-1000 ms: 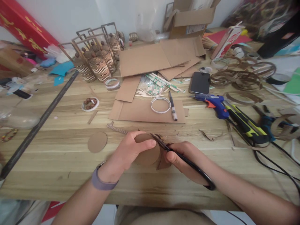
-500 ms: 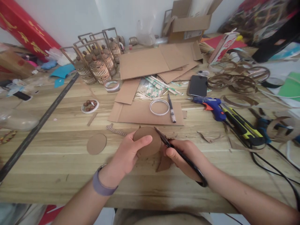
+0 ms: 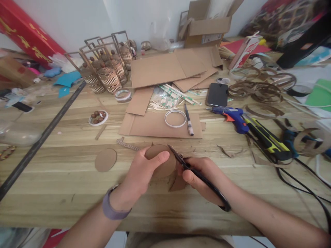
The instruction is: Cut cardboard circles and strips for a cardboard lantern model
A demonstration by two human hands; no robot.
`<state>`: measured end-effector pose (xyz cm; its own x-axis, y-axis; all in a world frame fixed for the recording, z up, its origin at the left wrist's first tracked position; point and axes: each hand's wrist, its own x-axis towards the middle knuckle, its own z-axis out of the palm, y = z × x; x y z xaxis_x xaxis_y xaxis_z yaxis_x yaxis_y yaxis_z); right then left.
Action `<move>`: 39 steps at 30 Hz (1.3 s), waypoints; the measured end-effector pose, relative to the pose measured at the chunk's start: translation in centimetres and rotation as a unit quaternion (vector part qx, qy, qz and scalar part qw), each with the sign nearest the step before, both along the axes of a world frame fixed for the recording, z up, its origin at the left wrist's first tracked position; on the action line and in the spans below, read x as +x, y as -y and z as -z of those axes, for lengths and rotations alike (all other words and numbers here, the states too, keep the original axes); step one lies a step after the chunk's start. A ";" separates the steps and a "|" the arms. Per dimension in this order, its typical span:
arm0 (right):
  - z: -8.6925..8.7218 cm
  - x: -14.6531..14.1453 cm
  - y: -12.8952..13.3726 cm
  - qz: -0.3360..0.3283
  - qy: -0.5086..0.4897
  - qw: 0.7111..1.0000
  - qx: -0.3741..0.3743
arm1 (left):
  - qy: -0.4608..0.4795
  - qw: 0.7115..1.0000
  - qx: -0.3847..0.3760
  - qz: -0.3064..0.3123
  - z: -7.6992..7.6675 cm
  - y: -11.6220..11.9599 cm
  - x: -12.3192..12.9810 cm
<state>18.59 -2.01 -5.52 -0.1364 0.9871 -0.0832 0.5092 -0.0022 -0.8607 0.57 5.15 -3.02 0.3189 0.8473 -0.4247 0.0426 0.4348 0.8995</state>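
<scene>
Near the front of the counter [image 3: 85, 193], between the two hands, sits the held disc [image 3: 164, 170], a round of brown cardboard; the left hand [image 3: 138, 174] grips it by its left side, thumb flat on top and the other fingers mostly hidden beneath; the right hand [image 3: 205, 167] has its fingers closed round the black scissors [image 3: 201, 176], whose blades lie along the disc's right edge; whether the blades are parted cannot be told.

Most of the visible outline looks round already, so the shaping seems well advanced; what is left appears to be the stretch by the blades, where a ragged scrap [image 3: 178, 183] hangs or lies below, its attachment unclear; one finished-looking loose disc [image 3: 106, 160] lies flat to the left, well apart from the hands.

Beyond them, a cardboard sheet [image 3: 147, 125] carries a tape ring [image 3: 165, 119] and a pen [image 3: 188, 120]; larger cardboard pieces [image 3: 156, 70] behind it look uncut into rounds.
</scene>
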 end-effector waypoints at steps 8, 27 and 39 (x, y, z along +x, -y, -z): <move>0.1 -0.1 0.1 -0.011 -0.021 1.000 -0.003 | 0.002 1.000 -0.009 0.002 0.6 0.1 -0.2; -0.5 -0.4 0.2 -0.011 -0.015 1.000 -0.017 | 0.002 1.000 -0.019 0.020 0.7 -0.3 -0.7; 0.1 0.3 0.2 -0.033 -0.033 0.999 -0.022 | -0.021 0.999 0.007 0.027 0.4 -0.3 -0.8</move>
